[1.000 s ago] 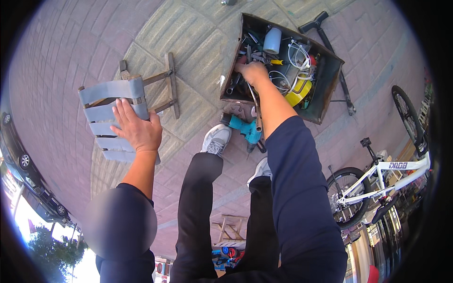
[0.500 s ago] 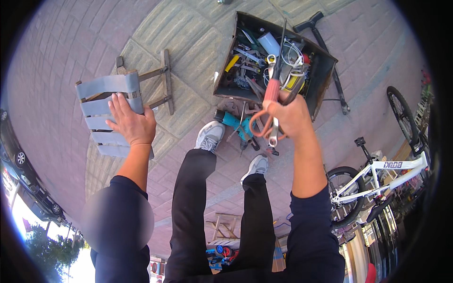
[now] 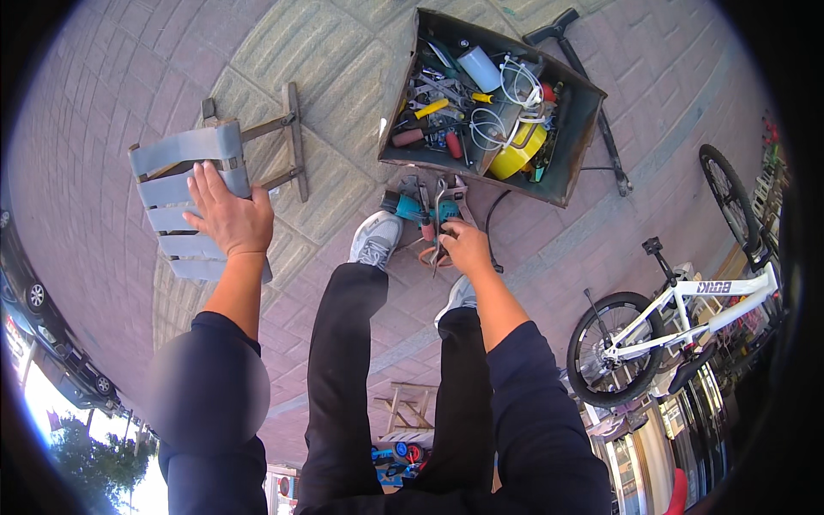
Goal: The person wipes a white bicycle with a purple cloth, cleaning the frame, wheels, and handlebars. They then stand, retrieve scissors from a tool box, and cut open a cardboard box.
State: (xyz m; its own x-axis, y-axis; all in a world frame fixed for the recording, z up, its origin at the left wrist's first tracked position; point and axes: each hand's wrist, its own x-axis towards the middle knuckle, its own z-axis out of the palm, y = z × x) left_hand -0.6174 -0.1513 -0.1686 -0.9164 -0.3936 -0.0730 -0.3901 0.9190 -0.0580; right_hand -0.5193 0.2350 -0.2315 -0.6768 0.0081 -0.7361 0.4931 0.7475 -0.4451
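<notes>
My left hand (image 3: 227, 210) lies flat, fingers stretched, on the grey straps of a small folding stool (image 3: 193, 246). Low down between my shoes, my right hand (image 3: 468, 246) is bent over a cluster of tools. Its fingers are closed at the tools, and what they grip is partly hidden. Beside the fingertips are a red-handled tool (image 3: 427, 229) and an orange loop handle (image 3: 427, 255). A teal power tool (image 3: 407, 206) lies under and beside them. Just beyond is an open metal toolbox (image 3: 577, 163), holding wrenches, a yellow tape roll (image 3: 519, 154) and white cable ties (image 3: 521, 81).
A black hand pump (image 3: 592, 86) lies along the toolbox's right side. To the right is a white bicycle (image 3: 661, 322). My grey shoes (image 3: 376, 240) flank the tools. Behind my legs stands a wooden folding stool (image 3: 408, 408). Cars (image 3: 51, 330) are parked at far left.
My right hand has come down and left from above the toolbox to the tools on the ground, carrying the red-handled and orange-handled tools there. My left hand stays on the stool.
</notes>
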